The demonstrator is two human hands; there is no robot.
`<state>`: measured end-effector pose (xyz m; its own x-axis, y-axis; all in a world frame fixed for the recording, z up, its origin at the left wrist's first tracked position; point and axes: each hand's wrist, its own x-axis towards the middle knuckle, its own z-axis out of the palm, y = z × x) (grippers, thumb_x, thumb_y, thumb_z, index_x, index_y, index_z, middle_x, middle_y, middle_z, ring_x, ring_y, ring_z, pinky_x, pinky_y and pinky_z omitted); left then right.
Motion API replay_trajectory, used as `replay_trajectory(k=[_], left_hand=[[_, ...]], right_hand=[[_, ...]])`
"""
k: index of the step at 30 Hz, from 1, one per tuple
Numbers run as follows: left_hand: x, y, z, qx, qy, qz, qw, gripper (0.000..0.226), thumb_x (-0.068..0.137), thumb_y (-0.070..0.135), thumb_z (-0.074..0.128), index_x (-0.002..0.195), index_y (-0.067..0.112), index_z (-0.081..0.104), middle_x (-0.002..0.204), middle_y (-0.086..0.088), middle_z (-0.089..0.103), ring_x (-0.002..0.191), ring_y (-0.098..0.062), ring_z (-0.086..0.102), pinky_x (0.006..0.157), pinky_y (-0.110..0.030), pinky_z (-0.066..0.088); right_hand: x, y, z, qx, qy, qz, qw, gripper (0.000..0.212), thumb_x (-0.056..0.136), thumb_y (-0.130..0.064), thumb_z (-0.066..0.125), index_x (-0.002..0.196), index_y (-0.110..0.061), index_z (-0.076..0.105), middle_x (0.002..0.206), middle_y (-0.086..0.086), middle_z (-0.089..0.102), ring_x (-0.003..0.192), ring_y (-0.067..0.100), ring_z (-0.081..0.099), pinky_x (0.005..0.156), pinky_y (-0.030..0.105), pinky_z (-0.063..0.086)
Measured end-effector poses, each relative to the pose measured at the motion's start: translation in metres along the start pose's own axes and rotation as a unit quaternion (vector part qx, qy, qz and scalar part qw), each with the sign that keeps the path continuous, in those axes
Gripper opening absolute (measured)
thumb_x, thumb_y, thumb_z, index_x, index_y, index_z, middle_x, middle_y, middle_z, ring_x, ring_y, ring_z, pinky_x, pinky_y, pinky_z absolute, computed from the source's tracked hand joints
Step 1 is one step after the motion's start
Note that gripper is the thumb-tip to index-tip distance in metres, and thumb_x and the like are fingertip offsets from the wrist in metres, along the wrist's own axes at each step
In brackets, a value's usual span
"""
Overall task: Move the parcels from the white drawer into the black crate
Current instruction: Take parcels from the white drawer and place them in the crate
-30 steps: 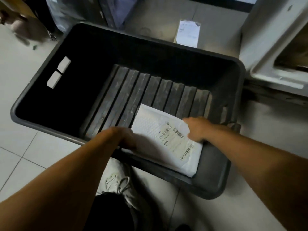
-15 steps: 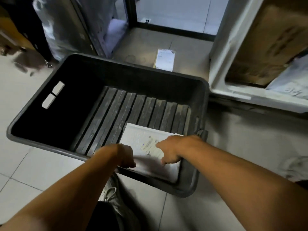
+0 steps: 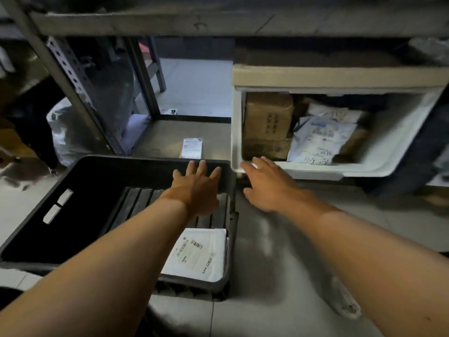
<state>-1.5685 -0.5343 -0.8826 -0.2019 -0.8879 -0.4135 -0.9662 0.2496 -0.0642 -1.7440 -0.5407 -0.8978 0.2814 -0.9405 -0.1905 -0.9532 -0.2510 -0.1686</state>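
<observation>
The black crate (image 3: 73,183) stands on the floor at lower left, with one white padded parcel (image 3: 198,255) lying flat in its near right corner. The white drawer (image 3: 398,139) stands pulled out at upper right; it holds a brown cardboard box (image 3: 267,125), a white poly mailer (image 3: 320,139) and more parcels behind. My left hand (image 3: 198,188) hovers over the crate's far right part, fingers spread, holding nothing. My right hand (image 3: 266,184) reaches toward the drawer's front left corner, fingers straight and empty; whether its fingertips touch the rim I cannot tell.
A metal shelf frame (image 3: 73,81) rises at upper left, with plastic-wrapped goods (image 3: 63,132) behind it. A small paper slip (image 3: 192,148) lies on the floor beyond the crate. A shelf board (image 3: 218,23) runs across the top.
Both hands have let go of the white parcel, which stays in the crate. They have lifted forward toward the drawer, and my view has tilted up.
</observation>
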Motion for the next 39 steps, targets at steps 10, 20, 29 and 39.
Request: replay_trajectory(k=[10, 20, 29, 39], left_hand=[[0.024, 0.054, -0.065, -0.019, 0.114, 0.080, 0.990, 0.075, 0.098, 0.039, 0.056, 0.159, 0.023, 0.016, 0.164, -0.014, 0.018, 0.149, -0.038, 0.021, 0.116, -0.056, 0.032], [0.093, 0.113, -0.074, -0.065, 0.144, 0.132, 0.978, 0.062, 0.095, 0.029, 0.058, 0.153, 0.027, 0.034, 0.154, -0.009, 0.037, 0.141, -0.034, 0.033, 0.111, -0.049, 0.038], [0.139, 0.132, -0.065, -0.051, 0.146, 0.147, 0.977, 0.046, 0.092, 0.031, 0.058, 0.137, 0.022, 0.051, 0.132, -0.011, 0.058, 0.120, -0.033, 0.055, 0.095, -0.040, 0.048], [0.123, 0.121, -0.062, -0.057, 0.137, 0.132, 0.980, 0.039, 0.091, 0.036, 0.060, 0.127, 0.023, 0.060, 0.124, -0.007, 0.066, 0.110, -0.031, 0.062, 0.089, -0.037, 0.052]], right_hand=[[-0.024, 0.101, -0.055, 0.046, 0.046, 0.096, 0.993, 0.076, 0.097, -0.032, 0.058, 0.160, -0.024, 0.015, 0.164, 0.008, 0.022, 0.151, 0.029, 0.018, 0.119, 0.045, 0.029], [0.019, 0.175, -0.055, 0.088, 0.111, 0.193, 0.971, 0.071, 0.092, -0.022, 0.062, 0.155, -0.022, 0.029, 0.156, 0.012, 0.035, 0.141, 0.035, 0.035, 0.108, 0.042, 0.040], [0.045, 0.207, -0.039, 0.268, 0.317, 0.318, 0.852, 0.046, 0.090, -0.012, 0.065, 0.132, -0.012, 0.046, 0.131, 0.015, 0.059, 0.119, 0.039, 0.056, 0.095, 0.041, 0.047], [0.037, 0.197, -0.023, 0.372, 0.272, 0.287, 0.840, 0.014, 0.089, -0.016, 0.074, 0.084, -0.017, 0.061, 0.080, -0.002, 0.062, 0.072, 0.016, 0.058, 0.058, 0.025, 0.042]])
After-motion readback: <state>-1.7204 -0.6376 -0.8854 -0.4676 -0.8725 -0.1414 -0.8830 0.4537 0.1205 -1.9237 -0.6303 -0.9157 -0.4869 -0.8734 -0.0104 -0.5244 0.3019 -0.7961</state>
